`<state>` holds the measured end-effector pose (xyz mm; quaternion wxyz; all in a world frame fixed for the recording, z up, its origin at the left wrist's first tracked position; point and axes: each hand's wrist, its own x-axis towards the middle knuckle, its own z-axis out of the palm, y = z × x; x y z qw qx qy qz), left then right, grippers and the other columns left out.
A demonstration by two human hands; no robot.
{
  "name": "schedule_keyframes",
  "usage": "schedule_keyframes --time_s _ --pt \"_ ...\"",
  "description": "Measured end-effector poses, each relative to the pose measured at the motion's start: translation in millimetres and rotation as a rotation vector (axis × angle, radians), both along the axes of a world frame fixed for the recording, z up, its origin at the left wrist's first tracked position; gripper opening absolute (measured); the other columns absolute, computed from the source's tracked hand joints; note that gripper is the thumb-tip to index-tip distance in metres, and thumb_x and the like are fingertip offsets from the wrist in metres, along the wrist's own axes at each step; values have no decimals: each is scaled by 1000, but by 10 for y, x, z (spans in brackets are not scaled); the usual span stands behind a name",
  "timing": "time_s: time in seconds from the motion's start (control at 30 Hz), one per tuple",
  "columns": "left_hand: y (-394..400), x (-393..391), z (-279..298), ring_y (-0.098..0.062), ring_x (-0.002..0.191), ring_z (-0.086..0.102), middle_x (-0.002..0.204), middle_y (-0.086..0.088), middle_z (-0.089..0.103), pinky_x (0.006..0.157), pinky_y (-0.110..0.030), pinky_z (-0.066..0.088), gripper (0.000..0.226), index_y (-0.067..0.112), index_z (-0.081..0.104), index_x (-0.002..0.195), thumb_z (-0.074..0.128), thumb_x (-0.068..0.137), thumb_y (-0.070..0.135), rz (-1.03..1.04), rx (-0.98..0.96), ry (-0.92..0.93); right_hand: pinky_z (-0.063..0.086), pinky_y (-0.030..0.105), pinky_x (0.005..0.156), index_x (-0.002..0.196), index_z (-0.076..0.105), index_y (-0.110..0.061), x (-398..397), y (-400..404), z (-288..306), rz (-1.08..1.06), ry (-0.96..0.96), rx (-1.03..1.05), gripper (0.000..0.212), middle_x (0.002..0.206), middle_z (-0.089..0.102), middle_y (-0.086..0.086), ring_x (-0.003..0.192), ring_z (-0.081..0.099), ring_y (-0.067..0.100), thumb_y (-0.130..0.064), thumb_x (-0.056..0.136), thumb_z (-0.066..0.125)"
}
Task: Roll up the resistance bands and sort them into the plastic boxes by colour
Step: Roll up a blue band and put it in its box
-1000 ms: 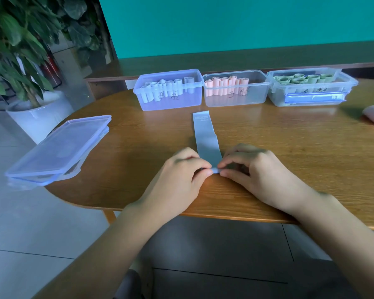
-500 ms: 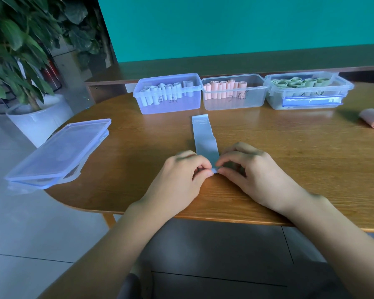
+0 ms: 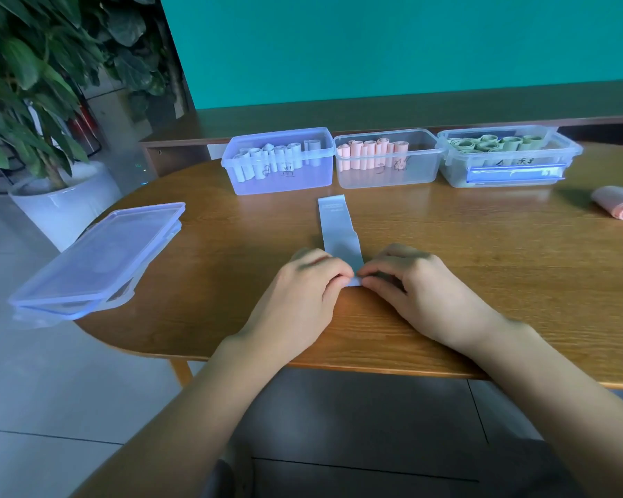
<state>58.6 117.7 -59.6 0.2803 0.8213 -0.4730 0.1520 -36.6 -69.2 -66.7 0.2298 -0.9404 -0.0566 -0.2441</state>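
Band: the blue band (image 3: pixel 339 231) lay flat near the table's (image 3: pixel 482 282) front edge.
Hands: your left hand (image 3: pixel 304 292) and right hand (image 3: pixel 421 289) pinched its near end, fingers curled.
Advice: you needed a tight, straight first turn.

Both hands (image 3: pixel 367 289) on blue band (image 3: pixel 339 231)

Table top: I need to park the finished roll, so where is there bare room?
Bare wood lies between the stacked lids and the left hand, and right of the right hand. Crowded: the box row behind the blue band.
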Motion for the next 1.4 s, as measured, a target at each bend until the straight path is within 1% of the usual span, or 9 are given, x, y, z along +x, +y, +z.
schedule_keyframes --time_s 0.13,0.33,0.47,0.6,0.7,0.87,1.0,1.13,1.4 --pt "-28 22 -20 -5 92 54 97 10 64 78 -20 47 12 22 73 101 66 96 30 2 -17 50 54 37 85 109 74 -18 0 23 -26 -26 -19 -30 17 106 62 -4 93 63 15 -25 99 63" --pt "-90 56 -31 -11 94 55 94 5 68 83 -29 48 14 19 76 100 65 97 26 23 -45 13 56 43 79 109 71 -25 30 17 -18 -18 -12 -11 17 108 61 -11 93 65 15 -32 96 63" --pt "-90 44 -40 -14 95 56 95 3 67 82 -28 49 10 15 77 98 70 94 20 51 -88 -37 56 46 80 108 70 -31 91 -14 -24 -25 -5 41 20 110 62 -15 98 64 14 -40 97 55" --pt "-72 61 -34 -12 96 55 99 4 67 82 -24 46 12 17 74 103 68 93 19 70 -35 -20 55 44 81 111 71 -30 136 -71 -36 -27 22 44 17 111 62 -15 99 63 11 -31 100 59" --pt "-82 78 -35 -11 100 54 104 5 66 83 -18 39 16 20 73 109 66 95 21 89 -5 7 56 44 80 116 70 -28 142 -63 -15 -19 19 18 23 112 59 -14 98 62 12 -37 100 56" --pt "-95 104 -49 -8 104 51 112 6 63 85 -17 34 22 22 69 119 61 99 26 106 21 63 54 38 72 116 69 -29 145 -66 9 -16 20 -11 20 113 58 -17 79 48 -12 -28 97 66" --pt "-94 102 -45 -9 116 49 124 6 63 92 -17 34 32 23 63 130 62 98 28 120 27 70 55 39 75 113 69 -34 197 -93 12 -44 34 -11 16 115 59 -21 86 50 -6 -31 99 63" --pt "-81 100 -34 -7 113 49 118 10 63 91 -15 34 25 23 67 122 63 97 25 93 12 41 55 39 80 114 70 -34 238 -129 0 -27 39 4 17 115 59 -21 99 58 2 -33 100 60" --pt "-126 162 -59 -7 112 47 119 9 63 91 -20 39 26 24 66 125 59 100 28 119 16 80 50 31 71 116 68 -31 260 -150 0 -30 28 1 20 113 58 -19 81 49 -13 -27 97 67"
